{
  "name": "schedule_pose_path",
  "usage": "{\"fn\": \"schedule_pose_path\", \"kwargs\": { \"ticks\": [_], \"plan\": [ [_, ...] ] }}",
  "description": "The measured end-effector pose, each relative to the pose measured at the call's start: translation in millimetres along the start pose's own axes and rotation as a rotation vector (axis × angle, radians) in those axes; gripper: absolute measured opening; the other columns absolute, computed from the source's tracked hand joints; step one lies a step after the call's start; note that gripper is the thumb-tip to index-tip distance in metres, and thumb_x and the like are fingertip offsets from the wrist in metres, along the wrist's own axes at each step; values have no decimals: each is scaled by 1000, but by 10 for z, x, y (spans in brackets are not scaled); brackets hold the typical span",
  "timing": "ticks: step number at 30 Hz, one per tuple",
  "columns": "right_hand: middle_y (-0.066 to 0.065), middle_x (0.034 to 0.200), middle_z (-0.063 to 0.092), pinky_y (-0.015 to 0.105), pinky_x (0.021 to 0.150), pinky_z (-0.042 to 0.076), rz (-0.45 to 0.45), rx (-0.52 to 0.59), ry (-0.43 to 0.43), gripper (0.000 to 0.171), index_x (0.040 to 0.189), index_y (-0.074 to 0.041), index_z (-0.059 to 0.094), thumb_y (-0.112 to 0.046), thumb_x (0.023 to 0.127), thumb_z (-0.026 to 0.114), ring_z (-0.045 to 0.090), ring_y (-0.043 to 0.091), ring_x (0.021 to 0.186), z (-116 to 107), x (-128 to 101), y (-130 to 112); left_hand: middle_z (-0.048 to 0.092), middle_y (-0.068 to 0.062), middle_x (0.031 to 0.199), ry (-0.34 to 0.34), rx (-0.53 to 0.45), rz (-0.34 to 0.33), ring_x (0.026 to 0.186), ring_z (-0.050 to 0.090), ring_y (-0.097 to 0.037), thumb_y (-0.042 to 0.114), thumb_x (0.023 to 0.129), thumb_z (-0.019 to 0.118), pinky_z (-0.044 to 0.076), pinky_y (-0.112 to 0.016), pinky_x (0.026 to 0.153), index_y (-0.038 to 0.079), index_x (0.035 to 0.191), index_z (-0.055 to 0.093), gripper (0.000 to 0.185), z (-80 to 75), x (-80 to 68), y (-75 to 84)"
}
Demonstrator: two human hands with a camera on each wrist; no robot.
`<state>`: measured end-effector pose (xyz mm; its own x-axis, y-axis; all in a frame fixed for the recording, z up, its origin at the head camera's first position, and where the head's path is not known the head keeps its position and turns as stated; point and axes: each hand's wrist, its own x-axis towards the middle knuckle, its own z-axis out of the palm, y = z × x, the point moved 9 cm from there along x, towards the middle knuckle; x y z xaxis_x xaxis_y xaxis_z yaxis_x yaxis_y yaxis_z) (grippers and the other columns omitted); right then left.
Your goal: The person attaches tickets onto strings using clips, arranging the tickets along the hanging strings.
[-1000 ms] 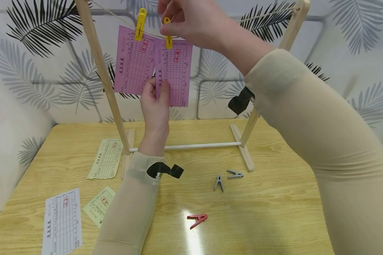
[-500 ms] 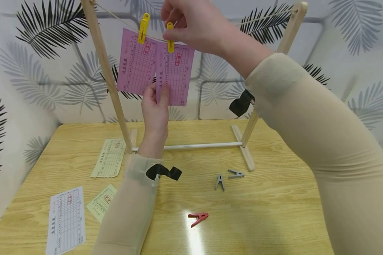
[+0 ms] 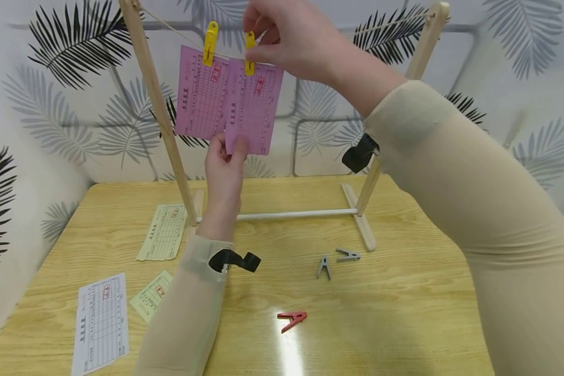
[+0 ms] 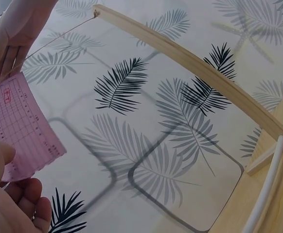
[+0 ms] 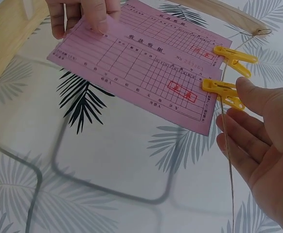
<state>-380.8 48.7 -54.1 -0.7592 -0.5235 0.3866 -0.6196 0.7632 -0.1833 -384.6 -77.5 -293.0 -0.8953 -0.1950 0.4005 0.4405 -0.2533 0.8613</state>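
Observation:
Two pink receipt slips hang side by side from a string in the head view. A yellow clothespin [image 3: 210, 44] bites the top of the left slip [image 3: 198, 99]; another yellow clothespin [image 3: 250, 68] sits on the top of the right slip [image 3: 260, 112]. My left hand [image 3: 224, 169] pinches the right slip's lower edge between thumb and fingers. Up at the string, my right hand [image 3: 301, 44] pinches the second clothespin's handle end, thumb in front. In the right wrist view that clothespin [image 5: 219, 87] clasps both slip and string [image 5: 229, 165]; fingertips behind it are partly hidden.
A wooden frame [image 3: 157, 94] with a white crossbar [image 3: 296, 214] carries the string. Two grey clothespins [image 3: 324, 266] and a red clothespin [image 3: 291, 319] lie on the table [image 3: 380, 308]. Green slips [image 3: 163, 232] and a white slip [image 3: 101, 324] lie at left.
My left hand has slid slightly down the right slip to its bottom edge, drawing it a little left. The right hand stays at the clothespin. The view has shifted slightly.

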Motion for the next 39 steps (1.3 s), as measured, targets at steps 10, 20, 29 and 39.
{"fn": "schedule_pose_path", "kwargs": {
  "ticks": [10,20,29,39],
  "plan": [
    [3,152,59,17,111,46,25,-34,-3,46,153,-9,56,-26,112,68,60,13,133,-5,-45,44,66,-5,118,-8,61,-22,107,60,-18,11,114,63,52,-30,98,4,138,55,27,-152,-39,-11],
    [0,159,56,26,121,39,35,-121,43,50,157,-15,55,-33,112,67,51,18,144,-60,-212,112,60,-4,114,-25,152,-52,104,55,-17,12,112,65,48,-28,92,3,149,47,41,-335,-80,0],
    [0,161,55,36,124,39,-38,-159,150,48,155,-15,57,-34,112,68,52,23,144,-107,-389,79,57,-3,120,-28,250,-38,111,55,-17,15,112,67,48,-29,94,7,151,47,44,-473,-109,90],
    [-4,166,51,22,125,28,-35,-43,244,50,156,-16,59,-34,111,70,43,11,153,-93,-666,44,56,-3,123,-37,277,-31,115,54,-18,15,113,65,50,-30,101,7,151,46,43,-587,-196,178]
  ]
}}
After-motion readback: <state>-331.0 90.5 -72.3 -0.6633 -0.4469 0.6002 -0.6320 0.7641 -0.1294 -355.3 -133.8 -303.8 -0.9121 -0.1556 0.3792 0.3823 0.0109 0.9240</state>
